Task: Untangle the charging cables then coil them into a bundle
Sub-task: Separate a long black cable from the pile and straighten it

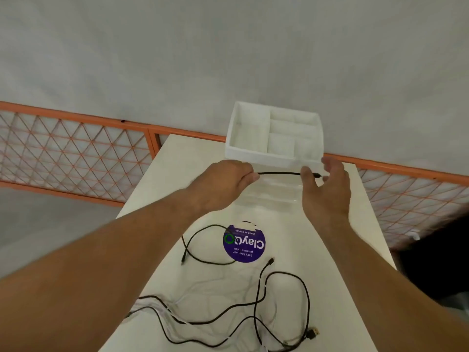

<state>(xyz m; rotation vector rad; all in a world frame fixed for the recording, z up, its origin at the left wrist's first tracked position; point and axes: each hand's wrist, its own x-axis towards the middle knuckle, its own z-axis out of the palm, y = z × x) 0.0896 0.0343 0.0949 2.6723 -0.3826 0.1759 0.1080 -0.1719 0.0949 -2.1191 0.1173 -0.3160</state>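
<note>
Head view is showing a black cable [279,173] stretching sideways just in front of the white box [250,154]. Left hand [223,184] is gripping it; right hand [327,191] is pinching the plug end. More cables [308,298] are lying tangled farther from the box.

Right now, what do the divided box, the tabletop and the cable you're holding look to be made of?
The divided box: white, matte, soft-edged walls; looks like fabric or foam, hard to tell. The tabletop: smooth, glossy cream surface reflecting the box; likely laminate. The black cable: thin, flexible, dull rubbery or plastic jacket.
</note>
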